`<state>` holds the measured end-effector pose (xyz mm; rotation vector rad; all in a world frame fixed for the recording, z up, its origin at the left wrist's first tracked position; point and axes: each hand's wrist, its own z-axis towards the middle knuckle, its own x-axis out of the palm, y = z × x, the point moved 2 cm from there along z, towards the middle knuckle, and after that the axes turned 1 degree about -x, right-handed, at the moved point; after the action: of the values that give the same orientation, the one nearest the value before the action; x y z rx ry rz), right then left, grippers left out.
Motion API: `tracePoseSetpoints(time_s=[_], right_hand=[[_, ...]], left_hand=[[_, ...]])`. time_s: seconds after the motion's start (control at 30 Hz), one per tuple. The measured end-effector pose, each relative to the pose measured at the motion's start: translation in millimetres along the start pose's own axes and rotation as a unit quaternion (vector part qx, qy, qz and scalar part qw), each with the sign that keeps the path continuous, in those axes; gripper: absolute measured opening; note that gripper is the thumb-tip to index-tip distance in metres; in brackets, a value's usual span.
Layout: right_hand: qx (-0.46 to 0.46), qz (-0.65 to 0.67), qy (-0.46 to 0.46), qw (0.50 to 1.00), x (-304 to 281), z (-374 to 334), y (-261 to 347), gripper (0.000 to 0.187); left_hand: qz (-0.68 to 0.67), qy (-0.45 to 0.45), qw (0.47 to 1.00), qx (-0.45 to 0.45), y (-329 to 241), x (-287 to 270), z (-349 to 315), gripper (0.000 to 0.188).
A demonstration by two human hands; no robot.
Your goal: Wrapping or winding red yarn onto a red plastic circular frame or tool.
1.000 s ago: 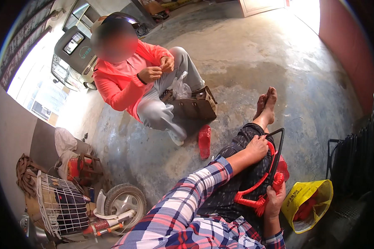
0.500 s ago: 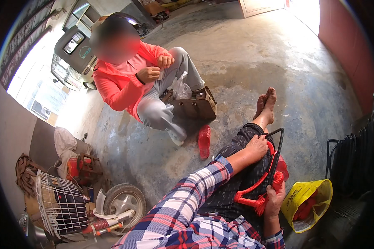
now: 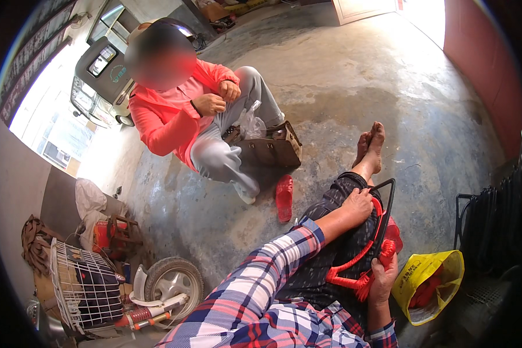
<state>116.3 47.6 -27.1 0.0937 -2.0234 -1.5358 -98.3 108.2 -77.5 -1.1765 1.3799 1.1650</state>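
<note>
The left hand [image 3: 359, 205] has its grip closed on the far end of a black frame [image 3: 391, 203], positioned along the right edge of the black trousers [image 3: 314, 249]. The right hand [image 3: 384, 279] has its grip clenched on bunched red cord [image 3: 388, 250], which loops beside the frame and over the trousers. A yellow bag [image 3: 409, 279] stands open on the floor [image 3: 232, 232], just beside the right hand.

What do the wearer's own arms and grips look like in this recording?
The left sleeve is plaid in white, navy and red, ending partway down the forearm; only the end of the matching right sleeve shows at the lower edge. The left grip and right grip are bare, without gloves.
</note>
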Motion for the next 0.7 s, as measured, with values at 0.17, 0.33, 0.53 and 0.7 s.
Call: tracePoseSetpoints(time_s=[0.17,0.33,0.53,0.7], right_hand=[[0.004,0.002,-0.006,1.000,1.8,0.0,0.8,0.044],[0.005,0.006,-0.003,1.000,2.9,0.1,1.8,0.043],[0.001,-0.004,-0.009,1.000,3.0,0.6,1.9,0.042],[0.008,0.006,-0.006,1.000,6.2,0.5,6.1,0.041]], left_hand=[[-0.016,0.008,1.000,-0.009,-0.1,0.9,0.7,0.030],[-0.022,0.025,0.999,-0.010,0.0,-1.5,1.5,0.029],[0.000,0.016,1.000,-0.004,0.4,1.9,1.5,0.028],[-0.004,0.006,1.000,-0.006,0.8,-0.4,0.3,0.027]])
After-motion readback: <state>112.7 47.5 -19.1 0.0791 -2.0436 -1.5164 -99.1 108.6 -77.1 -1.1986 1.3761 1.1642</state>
